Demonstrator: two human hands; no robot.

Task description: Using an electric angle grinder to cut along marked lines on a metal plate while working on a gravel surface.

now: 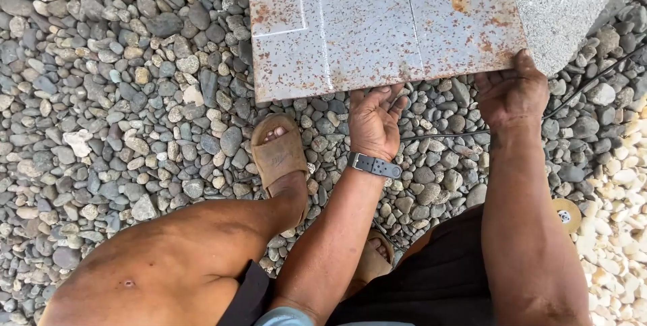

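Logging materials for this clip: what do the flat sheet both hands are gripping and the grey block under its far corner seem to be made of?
The sheet looks like steel plate: flat, thin, dull grey, with orange rust speckles and pale scribed lines. The block looks like concrete or granite, grey, grainy and rough-edged; which one is unclear. The left hand and right hand hold the sheet's near edge.

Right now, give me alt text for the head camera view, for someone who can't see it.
Both hands grip the near edge of a rusty metal sheet lying on grey pebbles: left hand mid-edge, right hand at its corner. A sandalled foot rests nearby.
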